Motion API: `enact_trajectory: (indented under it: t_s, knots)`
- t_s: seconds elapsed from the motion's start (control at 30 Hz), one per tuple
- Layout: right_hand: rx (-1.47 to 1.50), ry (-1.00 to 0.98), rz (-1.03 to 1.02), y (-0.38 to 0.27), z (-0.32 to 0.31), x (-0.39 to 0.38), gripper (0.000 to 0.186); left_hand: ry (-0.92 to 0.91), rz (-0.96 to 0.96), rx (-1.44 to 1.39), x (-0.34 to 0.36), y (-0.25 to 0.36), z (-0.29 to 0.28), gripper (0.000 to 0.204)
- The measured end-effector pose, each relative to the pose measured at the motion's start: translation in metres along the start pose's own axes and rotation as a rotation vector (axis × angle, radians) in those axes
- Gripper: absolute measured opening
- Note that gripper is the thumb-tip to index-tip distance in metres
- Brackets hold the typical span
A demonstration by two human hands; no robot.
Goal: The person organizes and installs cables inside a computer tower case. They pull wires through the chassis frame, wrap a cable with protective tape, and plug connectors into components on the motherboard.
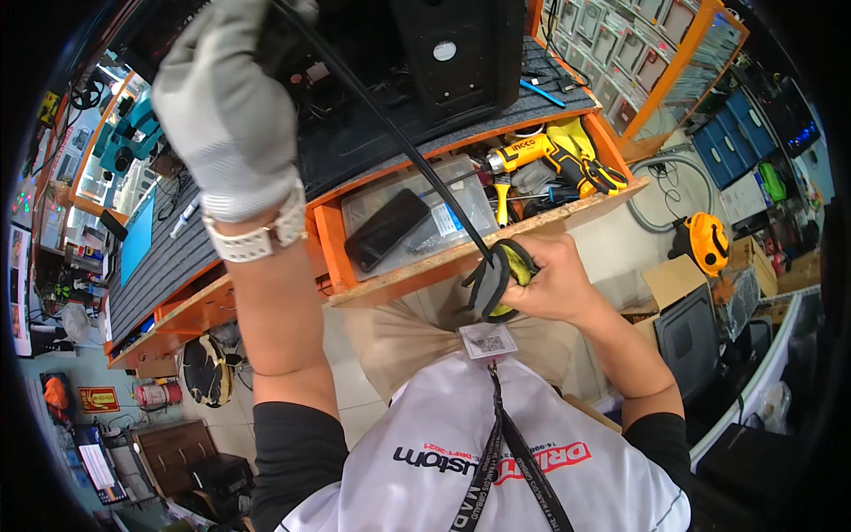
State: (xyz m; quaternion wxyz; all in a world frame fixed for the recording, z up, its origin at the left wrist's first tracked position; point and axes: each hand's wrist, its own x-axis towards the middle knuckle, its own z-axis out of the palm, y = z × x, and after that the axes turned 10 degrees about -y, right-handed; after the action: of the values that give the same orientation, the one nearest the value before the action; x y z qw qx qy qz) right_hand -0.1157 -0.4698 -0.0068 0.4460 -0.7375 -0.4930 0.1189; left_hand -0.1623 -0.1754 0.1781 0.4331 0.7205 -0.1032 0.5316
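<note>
My left hand [226,106], in a grey glove with a white watch at the wrist, is raised at the upper left, closed around the top of a long black strip [372,106]. The strip runs diagonally down to my bare right hand [536,275], which grips a folded black and yellow-green glove-like cloth [501,288] around its lower end. Behind the hands an open wooden drawer [332,239] holds a black phone [388,229], a clear plastic case [461,204], a yellow power drill [523,152] and assorted tools. A black computer case [456,53] stands above it.
A ridged grey worktop [151,275] extends left with a blue mat [133,239]. A glass display cabinet [660,53] is at upper right. A coiled hose [643,217], yellow vacuum [705,244] and cardboard boxes [674,284] sit on the floor at right. A black stool [208,372] is lower left.
</note>
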Motion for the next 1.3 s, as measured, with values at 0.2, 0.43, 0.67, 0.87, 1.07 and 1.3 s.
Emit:
enact_trajectory:
  t_s: [0.2,0.43,0.67,0.87,1.07,1.3]
  knots:
    - [-0.086,0.138,-0.084,0.02,-0.017,-0.026,0.02,0.057,0.027,-0.185,0.05,-0.006,-0.058,0.035]
    - [0.053,0.125,0.128,0.106,-0.018,-0.085,0.027,0.209,-0.072,-0.182,0.055,0.003,-0.075,0.034]
    - [1.011,0.553,-0.115,0.038,-0.047,-0.017,0.057,-0.084,-0.263,-0.066,0.004,0.023,0.01,0.035]
    - [0.278,0.209,-0.234,-0.078,-0.032,0.142,0.043,-0.113,-0.265,-0.271,-0.026,0.021,0.049,0.028]
    - [0.078,0.155,-0.302,-0.049,0.006,0.074,0.031,0.226,-0.056,0.113,0.021,0.004,-0.072,0.034]
    - [-0.113,0.087,-0.459,0.033,-0.018,-0.004,0.021,0.395,-0.139,0.012,-0.003,0.01,-0.186,0.046]
